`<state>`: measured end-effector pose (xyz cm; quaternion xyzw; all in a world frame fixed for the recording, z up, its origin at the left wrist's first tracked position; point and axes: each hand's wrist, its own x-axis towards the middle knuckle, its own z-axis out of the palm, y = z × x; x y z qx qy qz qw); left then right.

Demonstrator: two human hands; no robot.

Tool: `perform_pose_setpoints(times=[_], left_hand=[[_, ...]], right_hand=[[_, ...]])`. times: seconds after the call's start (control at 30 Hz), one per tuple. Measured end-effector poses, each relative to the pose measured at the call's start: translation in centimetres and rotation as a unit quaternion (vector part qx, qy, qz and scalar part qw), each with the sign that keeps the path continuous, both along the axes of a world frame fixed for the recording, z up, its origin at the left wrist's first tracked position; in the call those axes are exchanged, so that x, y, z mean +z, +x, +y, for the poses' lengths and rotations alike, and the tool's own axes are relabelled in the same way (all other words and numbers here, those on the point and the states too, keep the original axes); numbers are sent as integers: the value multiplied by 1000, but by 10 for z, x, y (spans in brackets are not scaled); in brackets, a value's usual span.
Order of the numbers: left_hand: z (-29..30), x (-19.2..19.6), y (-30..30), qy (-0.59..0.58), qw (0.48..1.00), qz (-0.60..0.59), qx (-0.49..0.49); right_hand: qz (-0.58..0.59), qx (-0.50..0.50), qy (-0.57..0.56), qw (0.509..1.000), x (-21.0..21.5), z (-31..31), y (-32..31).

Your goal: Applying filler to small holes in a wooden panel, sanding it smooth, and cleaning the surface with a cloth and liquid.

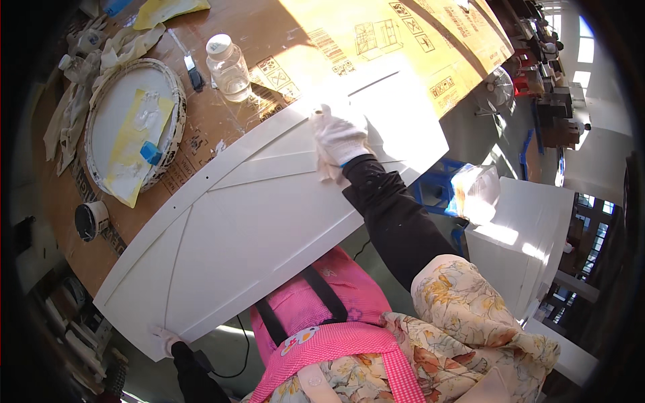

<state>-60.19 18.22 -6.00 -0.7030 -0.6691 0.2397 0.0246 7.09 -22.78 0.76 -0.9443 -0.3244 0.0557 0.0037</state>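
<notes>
A long white panel [269,208] with one curved edge and raised strips lies across the cardboard-covered table, its near edge overhanging toward me. My right hand [341,134], in a white glove, is closed on a pale beige cloth [328,169] pressed against the panel's surface, right of the middle. Down at the near left end, my left hand [163,340] grips the panel's edge; it looks small and pale, with its underside hidden. Black sleeves cover both forearms.
Left on the table [201,127] stand a round tub lid [89,144] bearing yellow sandpaper [125,158] and a blue block [150,153], a clear jar [230,70], a scraper [194,75] and a small dark-topped pot [91,220]. A blue stool [433,191] and white cabinet [514,248] stand right.
</notes>
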Motion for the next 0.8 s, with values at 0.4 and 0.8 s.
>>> perform_pose_setpoints(times=[0.4, 0.8], left_hand=[[-15, -23, 42, 48, 993, 93, -50], [-86, -23, 194, 206, 926, -296, 113]], right_hand=[[21, 14, 176, 984, -3, 5, -21], [-75, -261, -111, 956, 0, -142, 208]])
